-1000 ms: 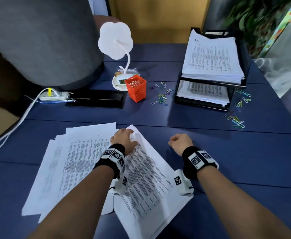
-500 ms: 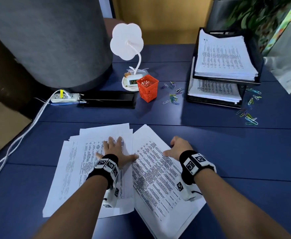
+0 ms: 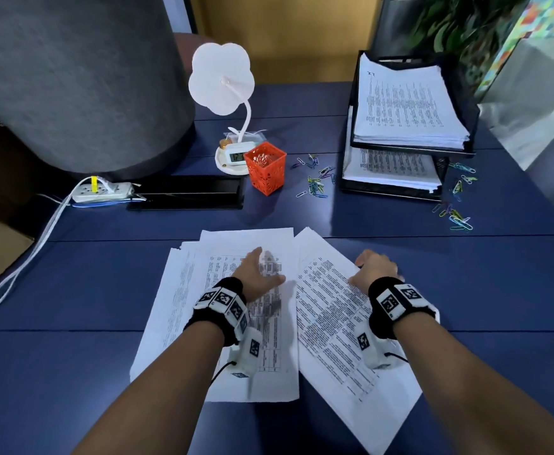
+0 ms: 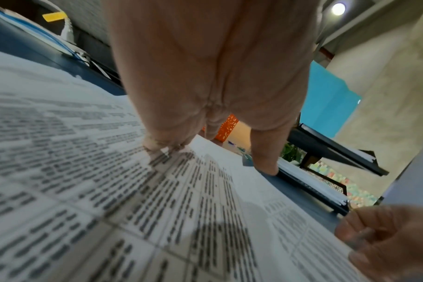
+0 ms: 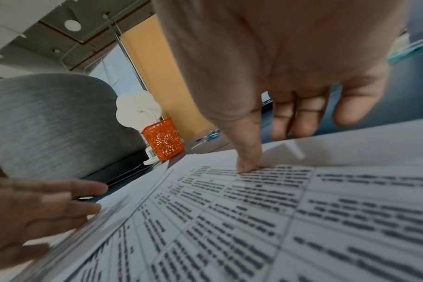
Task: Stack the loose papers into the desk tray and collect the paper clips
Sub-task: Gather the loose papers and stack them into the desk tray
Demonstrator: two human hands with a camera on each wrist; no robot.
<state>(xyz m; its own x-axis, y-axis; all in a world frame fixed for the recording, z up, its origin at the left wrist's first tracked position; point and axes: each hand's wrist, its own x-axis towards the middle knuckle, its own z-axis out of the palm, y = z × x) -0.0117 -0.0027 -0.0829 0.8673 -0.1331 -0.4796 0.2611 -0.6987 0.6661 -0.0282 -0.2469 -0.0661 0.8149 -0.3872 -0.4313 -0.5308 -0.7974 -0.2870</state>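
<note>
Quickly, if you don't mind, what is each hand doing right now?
Left hand: open, fingers spread flat on the left papers.
Right hand: fingers curled at the right sheet's edge, thumb on top; a firm grip cannot be told.

Blue desk [image 3: 466, 290]; grey chair back [image 3: 72, 77]; ochre wall [image 3: 302, 27]; round ceiling lights [image 5: 72, 25].

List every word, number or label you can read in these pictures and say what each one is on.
None reads for certain.
Loose papers: rows of printed text, too blurred to read in every view.
Papers in the desk tray: printed columns, too small.
Small clock at the lamp base: digits show, perhaps "12", not sure.
Wristbands: black-and-white square markers, no letters.
Orange cup, power strip: no text visible.
</note>
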